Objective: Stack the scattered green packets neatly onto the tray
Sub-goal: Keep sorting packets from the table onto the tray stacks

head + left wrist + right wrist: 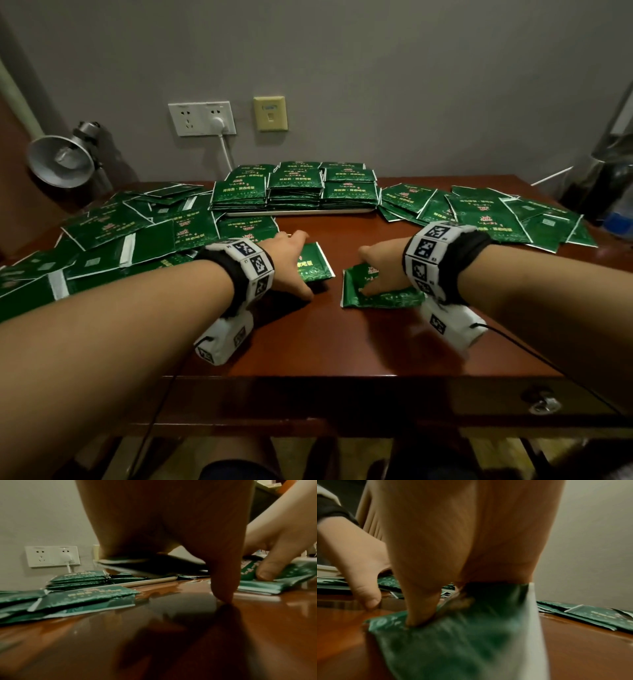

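Stacks of green packets [294, 185] fill the flat tray [298, 213] at the back centre of the table. Loose packets lie scattered on the left [120, 240] and on the right [479, 212]. My left hand [291, 263] grips one green packet [317, 263], fingers over its far edge and thumb [223, 588] down on the wood; the packet [150, 563] is raised under the fingers. My right hand [383, 270] holds another packet [376, 296], its thumb [419, 615] pressing on the packet [453, 649], whose right side curls up to the fingers.
A metal lamp [61, 161] stands at the back left. A wall socket [202, 118] with a white plug is behind the tray. Dark objects [609, 185] crowd the far right corner. Bare wood [342, 342] stretches from my hands to the table's front edge.
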The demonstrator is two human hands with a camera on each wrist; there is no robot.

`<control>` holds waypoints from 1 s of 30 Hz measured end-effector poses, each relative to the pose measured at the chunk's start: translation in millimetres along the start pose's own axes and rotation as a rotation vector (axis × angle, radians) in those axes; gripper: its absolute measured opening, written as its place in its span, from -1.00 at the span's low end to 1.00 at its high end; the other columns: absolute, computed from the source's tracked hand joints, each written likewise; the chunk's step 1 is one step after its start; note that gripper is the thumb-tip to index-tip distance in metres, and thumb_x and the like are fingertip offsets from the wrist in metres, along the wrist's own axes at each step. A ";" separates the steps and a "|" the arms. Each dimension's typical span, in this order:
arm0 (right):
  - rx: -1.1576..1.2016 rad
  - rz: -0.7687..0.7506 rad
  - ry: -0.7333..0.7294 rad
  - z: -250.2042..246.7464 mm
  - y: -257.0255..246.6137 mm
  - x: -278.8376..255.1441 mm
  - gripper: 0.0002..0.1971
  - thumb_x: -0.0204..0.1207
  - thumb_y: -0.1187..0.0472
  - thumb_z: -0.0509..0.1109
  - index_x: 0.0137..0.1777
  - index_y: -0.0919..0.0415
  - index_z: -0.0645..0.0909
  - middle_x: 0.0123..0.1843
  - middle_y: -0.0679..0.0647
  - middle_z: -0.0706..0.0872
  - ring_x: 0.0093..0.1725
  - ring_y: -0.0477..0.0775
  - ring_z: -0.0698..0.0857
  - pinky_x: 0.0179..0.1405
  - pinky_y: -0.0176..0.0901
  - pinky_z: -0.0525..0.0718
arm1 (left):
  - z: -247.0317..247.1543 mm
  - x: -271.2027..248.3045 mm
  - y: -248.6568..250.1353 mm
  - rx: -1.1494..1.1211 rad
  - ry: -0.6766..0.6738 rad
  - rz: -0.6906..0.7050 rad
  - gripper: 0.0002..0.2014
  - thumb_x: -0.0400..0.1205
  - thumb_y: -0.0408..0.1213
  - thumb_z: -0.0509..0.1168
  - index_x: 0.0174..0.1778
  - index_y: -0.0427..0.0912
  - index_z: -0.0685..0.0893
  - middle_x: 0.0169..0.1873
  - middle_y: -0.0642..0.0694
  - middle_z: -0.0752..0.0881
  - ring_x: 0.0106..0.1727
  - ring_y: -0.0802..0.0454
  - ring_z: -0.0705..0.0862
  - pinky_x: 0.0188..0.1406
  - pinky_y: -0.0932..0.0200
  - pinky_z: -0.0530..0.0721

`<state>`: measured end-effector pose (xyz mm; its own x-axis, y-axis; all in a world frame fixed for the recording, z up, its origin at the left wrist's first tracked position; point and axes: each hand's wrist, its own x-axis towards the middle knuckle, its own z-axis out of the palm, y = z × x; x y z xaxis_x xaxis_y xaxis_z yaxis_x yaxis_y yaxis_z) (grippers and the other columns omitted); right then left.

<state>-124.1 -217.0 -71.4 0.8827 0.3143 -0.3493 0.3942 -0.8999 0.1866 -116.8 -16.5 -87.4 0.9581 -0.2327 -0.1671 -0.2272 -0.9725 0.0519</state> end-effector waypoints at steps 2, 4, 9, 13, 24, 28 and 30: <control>0.020 0.043 -0.049 1.2 2.8 -1.3 -0.05 0.34 -0.45 0.38 0.51 0.22 0.23 0.37 0.14 0.59 0.23 0.19 0.62 0.06 -0.02 0.55 | -6.4 1.0 -4.5 0.022 0.032 -0.005 0.06 0.24 0.17 0.57 0.58 -0.06 0.19 0.20 -0.11 0.51 0.15 -0.10 0.57 0.04 0.01 0.66; 0.014 0.073 -0.110 1.2 5.0 -2.4 0.13 0.14 -0.52 0.46 0.54 0.17 0.15 0.35 0.12 0.58 0.19 0.17 0.62 0.05 0.01 0.54 | -14.3 2.6 -8.4 0.042 0.072 -0.019 -0.03 0.23 0.17 0.56 0.50 -0.06 0.29 0.12 -0.06 0.54 0.12 -0.07 0.56 -0.03 0.03 0.62; -0.050 0.080 -0.013 -3.1 12.7 8.7 -0.07 0.13 -0.31 0.59 0.37 0.12 0.26 0.15 0.09 0.50 0.02 0.12 0.64 -0.02 0.04 0.69 | -44.8 16.7 -16.4 0.001 0.101 -0.005 -0.15 0.31 0.04 0.62 0.41 -0.18 0.35 0.17 -0.12 0.61 0.07 -0.07 0.63 0.04 -0.05 0.70; 0.070 0.053 0.142 -26.5 33.7 28.4 -0.19 0.30 -0.10 0.56 0.47 0.14 0.28 0.28 0.13 0.46 0.13 0.12 0.60 -0.11 -0.09 0.56 | -78.8 42.2 -23.9 0.041 0.145 0.021 -0.19 0.38 -0.03 0.60 0.45 -0.22 0.35 0.22 -0.17 0.61 0.11 -0.11 0.64 0.09 -0.03 0.69; 0.074 0.150 0.285 -101.4 98.8 132.7 -0.03 0.32 -0.28 0.53 0.64 0.08 0.21 0.45 0.21 0.42 0.44 0.28 0.40 0.33 0.08 0.46 | -148.7 179.3 -62.5 0.085 0.187 -0.019 -0.19 0.36 0.09 0.59 0.39 -0.25 0.43 0.27 -0.22 0.61 0.20 -0.18 0.61 0.19 -0.05 0.62; 0.075 0.094 0.239 -105.8 97.4 172.8 -0.03 0.29 -0.34 0.51 0.64 -0.02 0.21 0.43 0.16 0.42 0.42 0.25 0.39 0.29 0.10 0.49 | -147.2 229.2 -67.8 0.083 0.145 -0.019 -0.13 0.36 0.10 0.58 0.47 -0.25 0.40 0.34 -0.22 0.58 0.29 -0.20 0.59 0.28 -0.08 0.58; 0.078 0.078 0.227 -103.8 95.6 188.9 -0.03 0.28 -0.35 0.51 0.63 -0.02 0.23 0.42 0.16 0.43 0.42 0.24 0.38 0.27 0.09 0.49 | -143.5 249.5 -68.2 0.092 0.122 -0.005 -0.15 0.38 0.07 0.58 0.48 -0.26 0.40 0.37 -0.23 0.57 0.31 -0.21 0.58 0.29 -0.06 0.57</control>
<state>106.9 -212.3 -24.2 0.9479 0.2951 -0.1199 0.3098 -0.9418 0.1308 162.8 -6.5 8.6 0.9721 -0.2302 -0.0455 -0.2320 -0.9719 -0.0400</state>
